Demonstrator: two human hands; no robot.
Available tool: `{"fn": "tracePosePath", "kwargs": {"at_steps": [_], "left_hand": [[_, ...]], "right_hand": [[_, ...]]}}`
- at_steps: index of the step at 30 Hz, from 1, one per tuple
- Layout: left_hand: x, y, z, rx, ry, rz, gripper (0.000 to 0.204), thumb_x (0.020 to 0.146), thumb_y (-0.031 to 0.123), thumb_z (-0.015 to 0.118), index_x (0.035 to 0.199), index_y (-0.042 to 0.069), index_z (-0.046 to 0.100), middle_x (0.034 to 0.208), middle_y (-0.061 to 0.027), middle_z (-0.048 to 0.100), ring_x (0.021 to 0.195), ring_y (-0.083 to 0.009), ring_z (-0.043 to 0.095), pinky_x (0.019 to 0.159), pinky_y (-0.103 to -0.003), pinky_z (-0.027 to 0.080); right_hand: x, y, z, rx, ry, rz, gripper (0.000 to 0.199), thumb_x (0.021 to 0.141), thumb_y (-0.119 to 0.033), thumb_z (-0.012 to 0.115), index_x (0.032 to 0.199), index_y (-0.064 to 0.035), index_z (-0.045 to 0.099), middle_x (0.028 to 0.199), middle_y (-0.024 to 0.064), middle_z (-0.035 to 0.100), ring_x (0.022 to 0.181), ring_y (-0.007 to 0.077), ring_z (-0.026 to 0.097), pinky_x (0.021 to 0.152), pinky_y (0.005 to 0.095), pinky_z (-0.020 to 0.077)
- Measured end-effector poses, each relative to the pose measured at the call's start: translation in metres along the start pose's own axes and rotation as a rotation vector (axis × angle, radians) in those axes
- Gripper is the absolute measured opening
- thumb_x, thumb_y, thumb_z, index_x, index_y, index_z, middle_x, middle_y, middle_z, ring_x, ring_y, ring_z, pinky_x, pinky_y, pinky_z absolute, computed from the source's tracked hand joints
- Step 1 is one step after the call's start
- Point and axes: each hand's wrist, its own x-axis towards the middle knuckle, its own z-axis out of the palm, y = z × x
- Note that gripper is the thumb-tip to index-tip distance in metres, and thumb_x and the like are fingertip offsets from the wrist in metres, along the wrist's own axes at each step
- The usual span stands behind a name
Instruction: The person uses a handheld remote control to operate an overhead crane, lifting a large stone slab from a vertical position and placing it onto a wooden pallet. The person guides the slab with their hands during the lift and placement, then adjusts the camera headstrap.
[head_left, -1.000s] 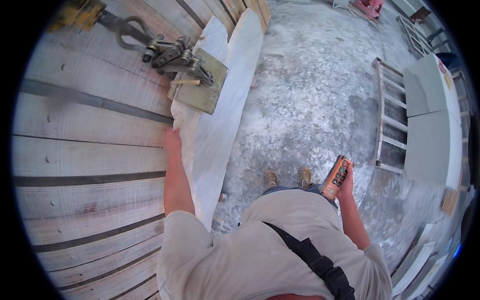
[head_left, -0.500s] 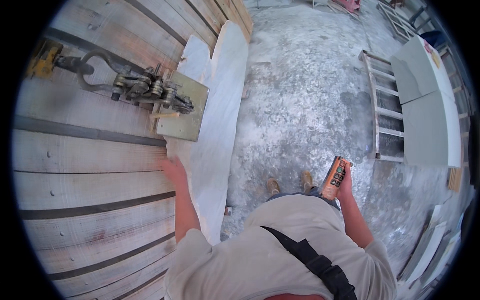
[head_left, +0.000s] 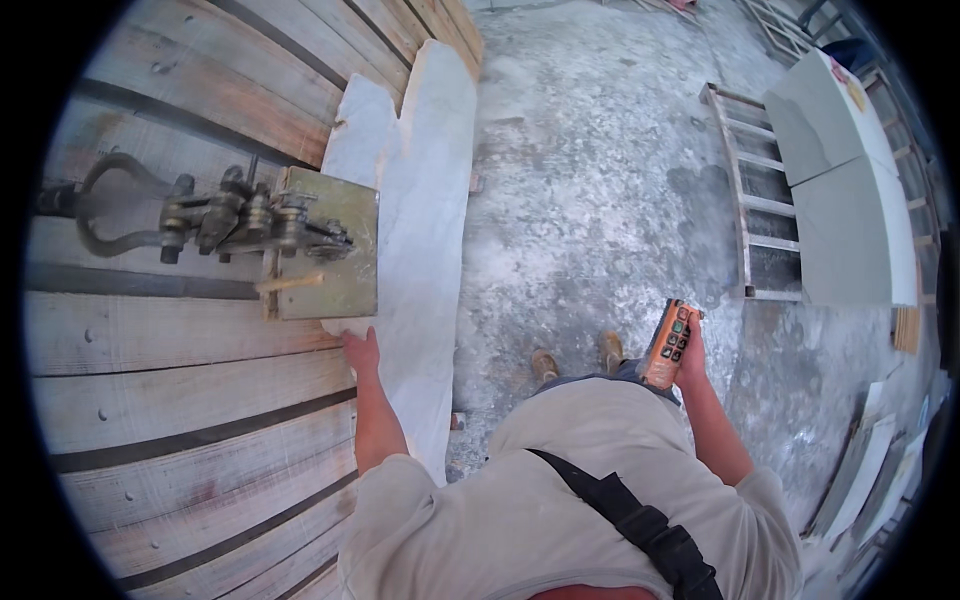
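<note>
Clamp [head_left: 215, 222] with green plate [head_left: 345, 240] | left hand [head_left: 362, 352] just below plate in view, fingers at left edge of white stone slab [head_left: 425, 190], thumb spread apart; whether gripping, impossible to say | orange remote [head_left: 667, 345] clasped from its right side in right hand [head_left: 692, 358]

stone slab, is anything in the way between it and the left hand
Nothing visible stands between the left hand and the stone slab: the hand is right at its left edge, though contact is unclear. Just beyond the hand, the metal clamp's greenish plate hides part of the slab.
</note>
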Motion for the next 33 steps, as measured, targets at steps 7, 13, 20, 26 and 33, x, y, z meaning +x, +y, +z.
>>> {"fn": "tracePosePath", "kwargs": {"at_steps": [7, 13, 20, 26, 33], "left_hand": [[0.012, -0.032, 0.006, -0.006, -0.112, 0.073, 0.083, 0.073, 0.041, 0.069, 0.13, -0.009, 0.035, 0.129, -0.0301, 0.042, 0.12, -0.0414, 0.041, 0.102, -0.043, 0.034], [-0.009, -0.022, 0.009, 0.029, -0.028, 0.141, 0.077, 0.074, 0.039, 0.068, 0.126, -0.01, 0.041, 0.125, -0.0304, 0.046, 0.118, -0.0397, 0.045, 0.101, -0.042, 0.036], [-0.028, 0.006, 0.04, -0.09, -0.483, 0.145, 0.059, 0.077, 0.042, 0.063, 0.116, -0.003, 0.056, 0.098, -0.0187, 0.066, 0.095, -0.0328, 0.062, 0.085, -0.04, 0.047], [-0.158, 0.178, 0.092, -0.608, -0.903, 0.353, 0.044, 0.082, 0.037, 0.063, 0.103, -0.002, 0.063, 0.095, -0.0166, 0.066, 0.09, -0.0261, 0.063, 0.08, -0.034, 0.048], [-0.29, 0.399, -0.005, -1.109, -1.387, 0.038, 0.037, 0.091, 0.032, 0.055, 0.106, -0.001, 0.06, 0.097, -0.0061, 0.063, 0.089, -0.0113, 0.058, 0.078, -0.027, 0.046]], "right_hand": [[-0.003, 0.008, -0.012, -0.04, 0.022, 0.003, 0.039, 0.091, -0.049, 0.047, 0.106, -0.0145, 0.058, 0.088, 0.0017, 0.064, 0.075, 0.0159, 0.063, 0.066, 0.0331, 0.0541], [-0.011, 0.006, -0.003, -0.027, 0.001, 0.02, 0.038, 0.091, -0.049, 0.047, 0.104, -0.0146, 0.058, 0.086, 0.0018, 0.064, 0.074, 0.0158, 0.064, 0.066, 0.033, 0.0542], [-0.007, 0.003, 0.005, 0.03, 0.008, 0.047, 0.039, 0.09, -0.051, 0.049, 0.1, -0.0144, 0.059, 0.082, 0.0023, 0.064, 0.07, 0.0165, 0.063, 0.065, 0.0335, 0.054], [0.036, 0.004, -0.011, 0.133, -0.056, 0.069, 0.043, 0.087, -0.053, 0.051, 0.105, -0.0145, 0.058, 0.087, 0.0043, 0.063, 0.077, 0.0177, 0.063, 0.068, 0.0349, 0.0536], [0.066, -0.056, 0.036, 0.118, -0.284, 0.083, 0.039, 0.092, -0.044, 0.045, 0.108, -0.0103, 0.055, 0.088, 0.006, 0.064, 0.076, 0.0178, 0.064, 0.066, 0.0349, 0.0551]]}}
